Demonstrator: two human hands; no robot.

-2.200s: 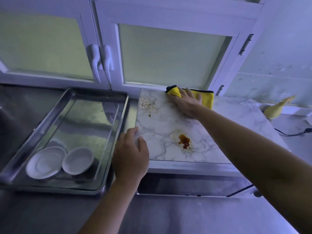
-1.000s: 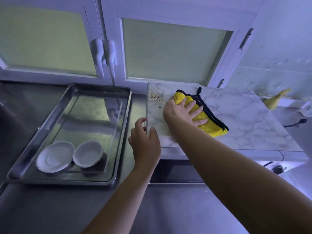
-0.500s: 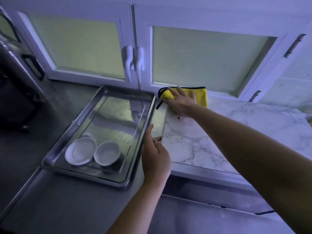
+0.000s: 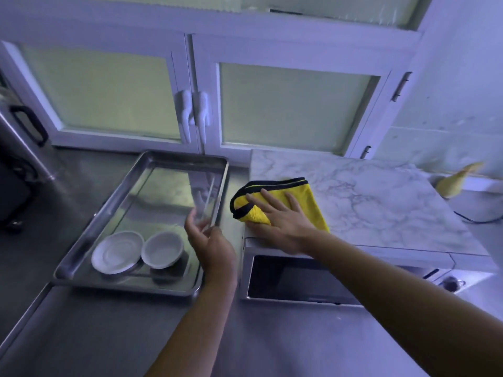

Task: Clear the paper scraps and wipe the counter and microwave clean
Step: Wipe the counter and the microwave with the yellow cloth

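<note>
A yellow cloth with a black hem (image 4: 307,194) lies on the marble-patterned top of the microwave (image 4: 381,202), at its front left corner. My right hand (image 4: 280,216) presses flat on the cloth with fingers spread. One corner of the cloth hangs past the left edge. My left hand (image 4: 209,243) hovers with relaxed fingers, empty, over the right rim of the steel tray (image 4: 152,164). The marble top shows no stains. The microwave's dark door (image 4: 294,278) faces me below.
Two small white dishes (image 4: 117,255) (image 4: 163,248) sit in the tray's near end. The steel counter (image 4: 81,336) runs around and in front. White cabinet doors (image 4: 109,99) stand behind. A yellow object (image 4: 457,180) and a dark cable (image 4: 479,220) lie at right. A dark appliance (image 4: 16,164) stands far left.
My right hand drew the cloth from the back left corner to the front left corner of the microwave top. My left hand lifted off the microwave's edge toward the tray. The stains are gone.
</note>
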